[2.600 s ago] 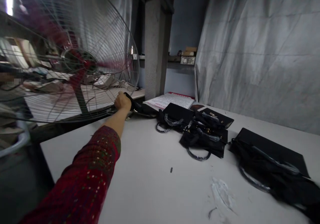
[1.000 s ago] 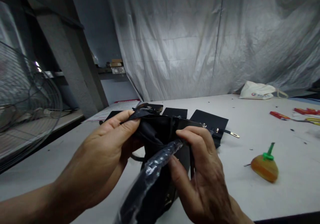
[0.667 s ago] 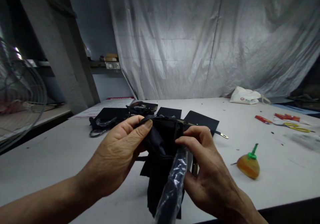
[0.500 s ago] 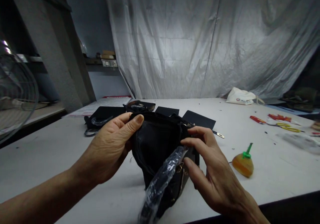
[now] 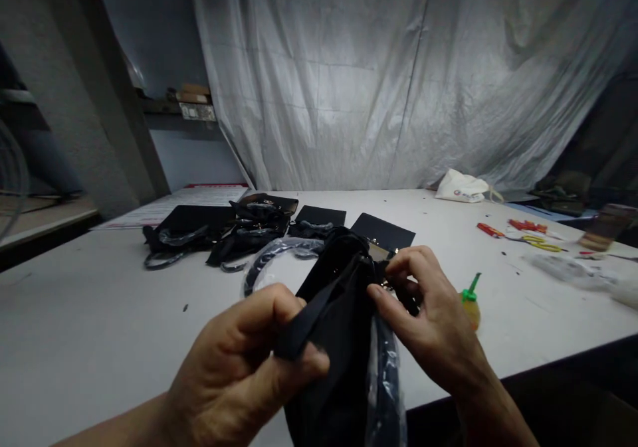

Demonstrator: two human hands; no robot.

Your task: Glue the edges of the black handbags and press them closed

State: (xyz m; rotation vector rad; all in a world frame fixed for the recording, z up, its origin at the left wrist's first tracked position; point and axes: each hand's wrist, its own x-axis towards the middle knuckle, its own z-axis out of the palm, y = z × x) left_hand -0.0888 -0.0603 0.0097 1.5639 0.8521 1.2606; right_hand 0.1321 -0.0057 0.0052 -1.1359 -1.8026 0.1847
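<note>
A black handbag is held up in front of me over the near part of the table. My left hand pinches the fabric edge of its opening between thumb and fingers. At the bag's upper right corner, near some gold-coloured metal fittings, my right hand grips the rim with thumb and fingertips. A handle wrapped in clear plastic hangs down the near side. Another wrapped handle arches out on the far side. The bag's inside is mostly hidden now.
Several black bags with wrapped handles lie farther back on the white table. To the right stand an oil bottle with a green spout, yellow-handled scissors, a red tool and a white cloth pouch.
The bag has turned and its opening has narrowed. My left hand has come down and nearer, pulling the edge. The near wrapped handle now hangs straighter. The view has shifted slightly right.
</note>
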